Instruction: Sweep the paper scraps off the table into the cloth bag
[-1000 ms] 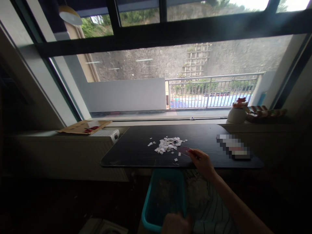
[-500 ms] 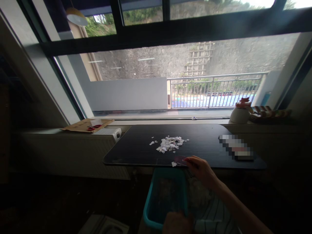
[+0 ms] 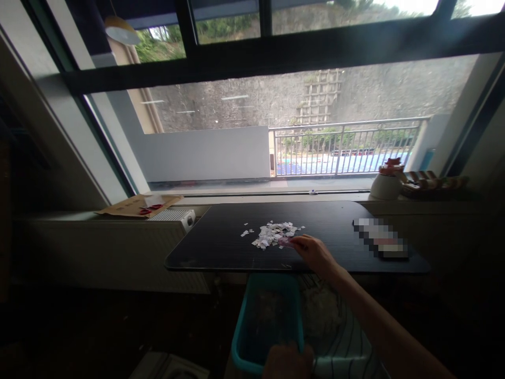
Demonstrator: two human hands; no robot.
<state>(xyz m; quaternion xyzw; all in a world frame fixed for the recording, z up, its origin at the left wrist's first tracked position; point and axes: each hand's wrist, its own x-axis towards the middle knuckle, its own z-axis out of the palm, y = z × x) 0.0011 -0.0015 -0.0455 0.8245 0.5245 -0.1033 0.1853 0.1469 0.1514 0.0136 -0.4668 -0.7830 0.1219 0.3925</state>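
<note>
My right hand [image 3: 315,253] reaches over the black tabletop [image 3: 221,247], fingers pinched round a thin, see-through pinkish piece [image 3: 284,242] that looks like plastic. Its far end touches or overlaps the near side of a pile of small white paper scraps [image 3: 272,231]. Below the table's front edge stands a teal plastic bin [image 3: 239,329], its inside dim. At the bin's near rim is my left hand [image 3: 286,360], closed on it; the fingers are partly dark and cut off by the frame.
A pixelated dark flat object [image 3: 381,239] lies on the table's right. Scissors [image 3: 151,209] rest on brown paper [image 3: 122,205] above the radiator [image 3: 118,252]. A white pot [image 3: 384,187] stands on the sill at right. The window [image 3: 221,110] rises behind the table.
My right hand has moved forward and slightly left with the pinkish piece, from the table's front edge to the pile. The scrap at that edge is gone from there. My left hand stays.
</note>
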